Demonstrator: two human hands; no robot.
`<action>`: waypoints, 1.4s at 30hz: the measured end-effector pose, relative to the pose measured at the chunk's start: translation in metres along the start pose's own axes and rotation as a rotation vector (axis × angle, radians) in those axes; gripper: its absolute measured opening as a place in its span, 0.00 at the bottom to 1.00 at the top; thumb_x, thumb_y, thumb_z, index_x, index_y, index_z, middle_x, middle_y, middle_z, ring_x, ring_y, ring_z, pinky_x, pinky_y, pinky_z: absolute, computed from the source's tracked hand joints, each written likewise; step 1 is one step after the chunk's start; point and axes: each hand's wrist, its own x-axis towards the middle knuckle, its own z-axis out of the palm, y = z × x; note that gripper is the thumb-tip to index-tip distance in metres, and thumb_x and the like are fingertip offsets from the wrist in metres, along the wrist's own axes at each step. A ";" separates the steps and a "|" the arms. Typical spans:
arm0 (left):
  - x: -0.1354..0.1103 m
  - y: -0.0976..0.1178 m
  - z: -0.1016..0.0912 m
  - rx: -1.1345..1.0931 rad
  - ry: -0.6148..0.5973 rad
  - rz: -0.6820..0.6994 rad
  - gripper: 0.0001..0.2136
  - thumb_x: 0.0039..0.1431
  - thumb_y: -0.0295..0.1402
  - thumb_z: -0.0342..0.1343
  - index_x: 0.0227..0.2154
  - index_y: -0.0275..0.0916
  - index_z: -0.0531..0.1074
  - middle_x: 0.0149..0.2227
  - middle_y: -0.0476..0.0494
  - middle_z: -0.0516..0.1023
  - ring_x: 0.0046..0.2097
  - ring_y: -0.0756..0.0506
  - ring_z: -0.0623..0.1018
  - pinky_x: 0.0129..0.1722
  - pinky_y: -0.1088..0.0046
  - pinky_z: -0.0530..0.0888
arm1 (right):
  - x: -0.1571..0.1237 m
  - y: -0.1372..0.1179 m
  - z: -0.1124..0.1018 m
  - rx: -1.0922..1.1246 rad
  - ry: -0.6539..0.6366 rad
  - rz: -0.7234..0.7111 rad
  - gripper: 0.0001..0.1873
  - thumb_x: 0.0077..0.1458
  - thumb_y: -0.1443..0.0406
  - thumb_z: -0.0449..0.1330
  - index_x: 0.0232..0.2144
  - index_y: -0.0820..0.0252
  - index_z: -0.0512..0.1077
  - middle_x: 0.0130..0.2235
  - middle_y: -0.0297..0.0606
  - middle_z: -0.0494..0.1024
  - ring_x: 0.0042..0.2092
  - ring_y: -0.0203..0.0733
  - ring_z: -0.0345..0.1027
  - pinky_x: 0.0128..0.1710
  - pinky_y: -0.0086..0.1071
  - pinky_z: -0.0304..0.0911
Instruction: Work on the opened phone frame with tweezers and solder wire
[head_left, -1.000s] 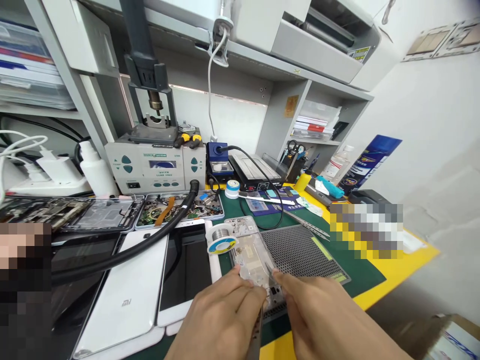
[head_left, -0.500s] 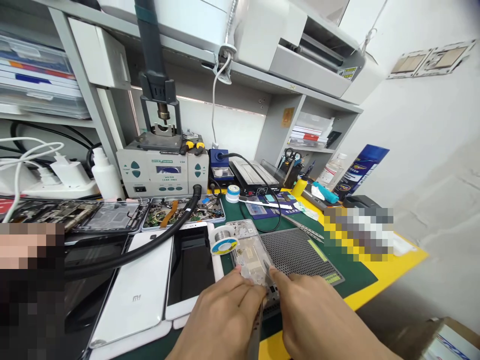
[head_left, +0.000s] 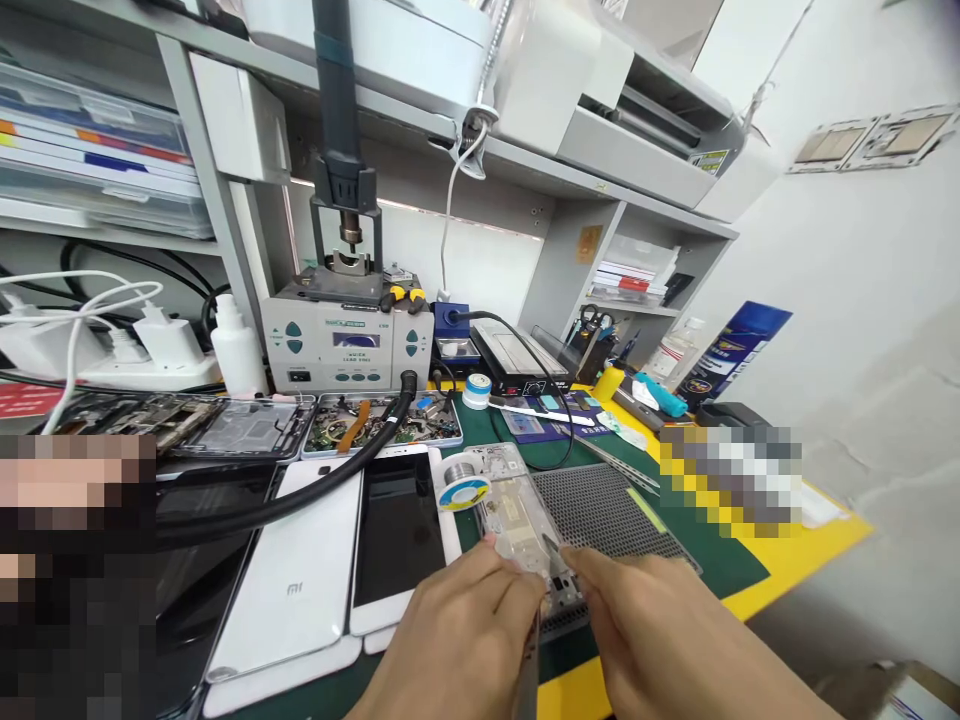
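Note:
An opened phone frame [head_left: 517, 505], silvery with its bare inner side up, lies in front of me, partly over a dark perforated mat. My left hand [head_left: 469, 630] is closed on the frame's near left edge, fingertips pressing down on it. A grey strip [head_left: 528, 665] runs below that hand; I cannot tell what it is. In my right hand [head_left: 645, 610] is a thin pointed metal blade [head_left: 551, 545], pinched between the fingers, its tip over the frame's right part. A solder spool [head_left: 463, 485] stands by the frame's upper left edge.
White phones [head_left: 289, 570] and a dark-screened one [head_left: 397, 545] lie at left, crossed by a black hose [head_left: 322, 500]. Behind stand a hot-air station [head_left: 352, 345] and a tray of circuit boards [head_left: 386, 420]. The perforated mat [head_left: 600, 500] and tweezers [head_left: 622, 465] are at right.
The view has turned slightly left, so everything sits farther right. My right hand has moved a little away from my left, showing more of the frame's near end between them.

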 end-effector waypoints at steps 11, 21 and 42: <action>-0.001 0.001 -0.001 -0.013 0.003 -0.007 0.11 0.72 0.19 0.53 0.46 0.38 0.79 0.40 0.40 0.89 0.45 0.40 0.90 0.61 0.56 0.87 | -0.003 0.006 0.010 0.041 0.032 0.010 0.21 0.58 0.80 0.56 0.44 0.57 0.81 0.39 0.44 0.90 0.42 0.54 0.89 0.42 0.35 0.73; 0.002 0.005 -0.003 -0.001 -0.003 -0.030 0.14 0.67 0.16 0.53 0.44 0.40 0.79 0.37 0.42 0.88 0.42 0.41 0.89 0.61 0.56 0.87 | 0.001 -0.002 0.009 0.013 -0.015 0.027 0.18 0.56 0.80 0.58 0.41 0.59 0.82 0.40 0.48 0.91 0.41 0.54 0.88 0.39 0.35 0.70; 0.005 0.009 -0.007 -0.027 0.003 -0.004 0.15 0.67 0.17 0.50 0.43 0.34 0.81 0.37 0.38 0.88 0.41 0.39 0.91 0.62 0.53 0.86 | 0.003 -0.023 0.002 -0.086 -0.061 0.150 0.19 0.69 0.83 0.55 0.46 0.64 0.82 0.42 0.50 0.91 0.44 0.60 0.89 0.36 0.42 0.62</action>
